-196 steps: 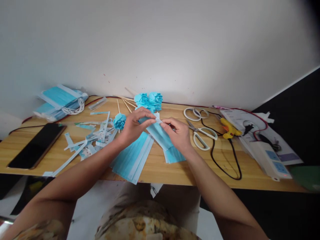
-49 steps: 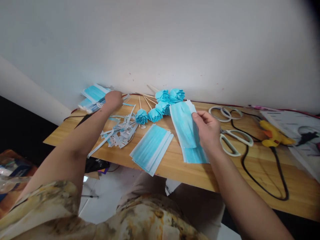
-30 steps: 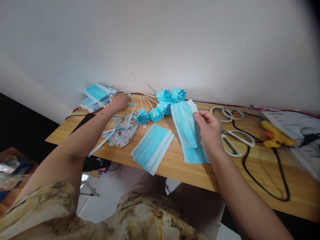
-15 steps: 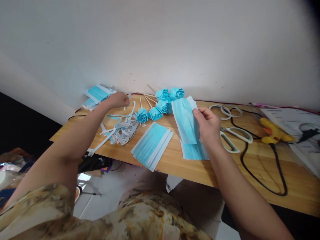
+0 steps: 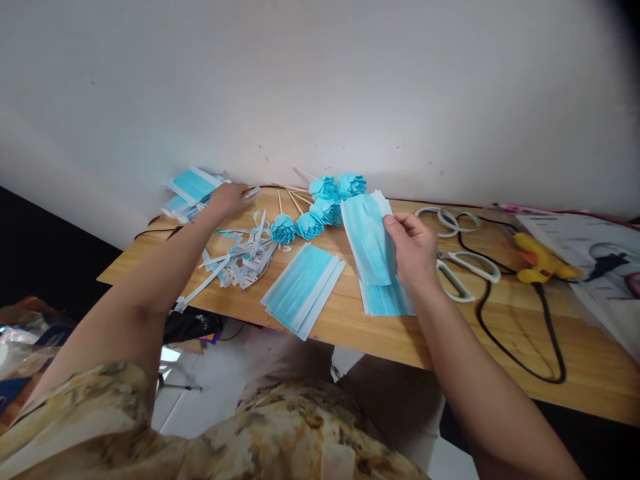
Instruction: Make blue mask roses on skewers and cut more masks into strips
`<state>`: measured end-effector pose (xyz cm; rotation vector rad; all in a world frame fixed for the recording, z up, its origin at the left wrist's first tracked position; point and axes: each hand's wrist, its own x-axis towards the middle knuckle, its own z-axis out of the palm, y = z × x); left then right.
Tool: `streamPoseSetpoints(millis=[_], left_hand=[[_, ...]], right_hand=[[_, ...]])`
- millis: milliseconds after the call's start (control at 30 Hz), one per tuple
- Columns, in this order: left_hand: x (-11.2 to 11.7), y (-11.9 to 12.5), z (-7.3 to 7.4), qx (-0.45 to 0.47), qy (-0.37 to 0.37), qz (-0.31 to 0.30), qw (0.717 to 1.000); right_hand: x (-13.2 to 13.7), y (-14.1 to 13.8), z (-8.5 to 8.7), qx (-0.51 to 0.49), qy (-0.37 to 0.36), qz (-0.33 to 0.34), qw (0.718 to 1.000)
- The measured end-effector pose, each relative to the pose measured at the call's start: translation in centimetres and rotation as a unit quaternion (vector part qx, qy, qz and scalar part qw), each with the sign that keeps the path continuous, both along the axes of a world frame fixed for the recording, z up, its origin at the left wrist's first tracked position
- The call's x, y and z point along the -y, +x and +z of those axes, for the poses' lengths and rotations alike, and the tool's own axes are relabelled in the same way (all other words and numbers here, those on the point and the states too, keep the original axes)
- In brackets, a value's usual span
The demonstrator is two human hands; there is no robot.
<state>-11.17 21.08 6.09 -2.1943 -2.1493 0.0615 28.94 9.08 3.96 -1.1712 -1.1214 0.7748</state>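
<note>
Fingers of the right hand (image 5: 413, 250) pinch the mask (image 5: 367, 233) by its right edge, long axis pointing away, just over the tabletop (image 5: 350, 320) — the left hand (image 5: 227, 199), curled, hold unclear, sits far off by the stack (image 5: 193, 189).

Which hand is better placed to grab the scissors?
Right, probably: the right hand is beside the scissors, though holding a mask; the left hand is far off at the mask pile.

no readable text, printed sheet (image 5: 583, 233) too blurred

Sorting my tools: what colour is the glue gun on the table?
The glue gun is yellow, best seen in the head view.
</note>
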Motion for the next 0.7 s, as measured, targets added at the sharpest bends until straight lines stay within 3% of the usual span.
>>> streamPoseSetpoints(millis=[100,267,400,467,500,533,600,700], left_hand=[[-0.8,0.7,-1.5,-0.045,0.017,0.015,0.999],[-1.5,0.7,-2.8,-0.024,0.019,0.024,0.999],[-1.4,1.1,-2.3,0.010,0.043,0.034,0.998],[-0.3,2.8,-1.5,0.062,0.109,0.023,0.992],[0.6,4.2,-1.0,0.122,0.153,-0.010,0.981],[1.8,5.9,-0.4,0.199,0.185,-0.058,0.961],[4.8,10.0,0.5,0.404,0.147,-0.137,0.893],[9.1,16.1,1.1,0.648,-0.056,-0.180,0.738]], right_hand=[[-0.1,0.3,0.0,-0.003,-0.003,-0.001,1.000],[-0.1,0.7,0.7,-0.037,-0.004,-0.015,0.999],[-0.1,0.8,0.8,-0.072,-0.006,-0.011,0.997],[-0.1,0.8,0.6,-0.089,-0.014,0.005,0.996],[0.0,0.8,0.6,-0.096,-0.017,0.016,0.995],[0.1,0.7,0.6,-0.104,-0.021,0.028,0.994],[0.4,0.5,1.0,-0.123,-0.028,0.052,0.991],[1.1,0.0,2.4,-0.149,-0.034,0.093,0.984]])
